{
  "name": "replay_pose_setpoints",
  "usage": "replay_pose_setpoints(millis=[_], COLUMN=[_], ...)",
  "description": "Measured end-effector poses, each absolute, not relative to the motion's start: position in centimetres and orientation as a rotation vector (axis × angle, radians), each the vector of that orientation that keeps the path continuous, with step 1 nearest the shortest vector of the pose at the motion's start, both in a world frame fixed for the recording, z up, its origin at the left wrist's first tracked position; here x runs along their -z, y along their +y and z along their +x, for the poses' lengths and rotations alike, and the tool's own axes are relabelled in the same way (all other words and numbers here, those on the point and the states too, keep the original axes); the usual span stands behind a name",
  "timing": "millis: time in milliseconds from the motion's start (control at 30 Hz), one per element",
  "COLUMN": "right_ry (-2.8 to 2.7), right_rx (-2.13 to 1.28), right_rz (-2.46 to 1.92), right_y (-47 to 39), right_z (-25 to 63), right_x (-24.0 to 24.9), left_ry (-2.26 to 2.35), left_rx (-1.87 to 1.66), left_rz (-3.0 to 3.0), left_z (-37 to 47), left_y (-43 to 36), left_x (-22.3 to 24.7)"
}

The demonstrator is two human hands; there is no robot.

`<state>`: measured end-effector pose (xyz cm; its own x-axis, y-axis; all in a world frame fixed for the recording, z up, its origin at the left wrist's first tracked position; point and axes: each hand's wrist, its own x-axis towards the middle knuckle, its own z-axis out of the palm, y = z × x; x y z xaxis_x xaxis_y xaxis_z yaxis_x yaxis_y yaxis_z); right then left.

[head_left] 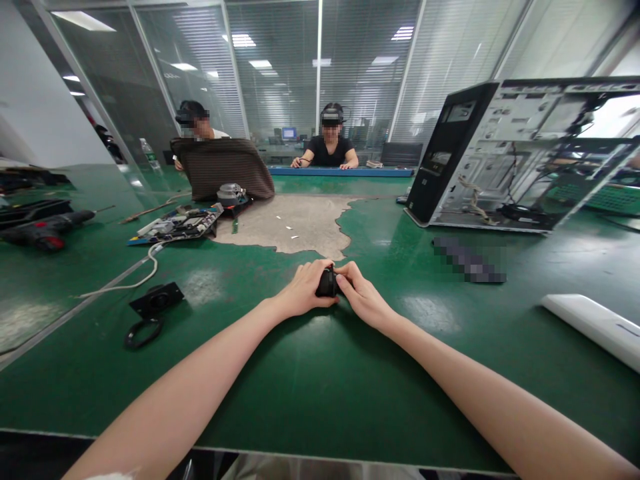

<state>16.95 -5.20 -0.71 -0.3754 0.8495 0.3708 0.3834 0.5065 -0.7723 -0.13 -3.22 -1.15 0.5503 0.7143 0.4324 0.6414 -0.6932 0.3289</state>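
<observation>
A small black boxy part [327,283] is between my two hands, low over the green tabletop; its exact kind I cannot make out. My left hand [303,288] wraps round it from the left, thumb on the near side and fingers over the far side. From the right, my right hand [361,293] pinches its edge between thumb and bent forefinger. The fingers cover much of the part. Left of my forearm lies a black speaker-like piece [159,300] with a coiled black cable [143,332].
An opened computer case [450,157] stands at the right, near a blurred dark object [467,260] and a white panel [595,327]. At left are a circuit board assembly [177,225] and a power drill [47,230]. Two people [330,147] sit across the worn green table [320,380].
</observation>
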Motion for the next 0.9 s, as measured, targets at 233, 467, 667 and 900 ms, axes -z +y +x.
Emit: replay_pose_setpoints(millis=[233,467,667,900], right_ry=[-1.882,-1.923,-1.833,-1.822], right_rx=[-0.881,-0.928,-0.904,-0.964], right_rz=[-1.027,-0.866,-0.941,-0.987], right_y=[-4.0,-4.7,-4.0,-3.6], right_z=[16.9,17.4,17.0,16.9], right_x=[1.6,1.0,1.4,1.4], left_ry=[1.162,1.147,1.148,1.157], left_rx=[-0.831,-0.838,-0.842,-0.826], left_rz=[2.678,2.68,2.689,2.697], left_z=[-0.1,-0.2,-0.1,-0.1], left_y=[-3.1,-3.1,-3.0,-3.3], left_x=[1.3,1.3,1.4,1.0])
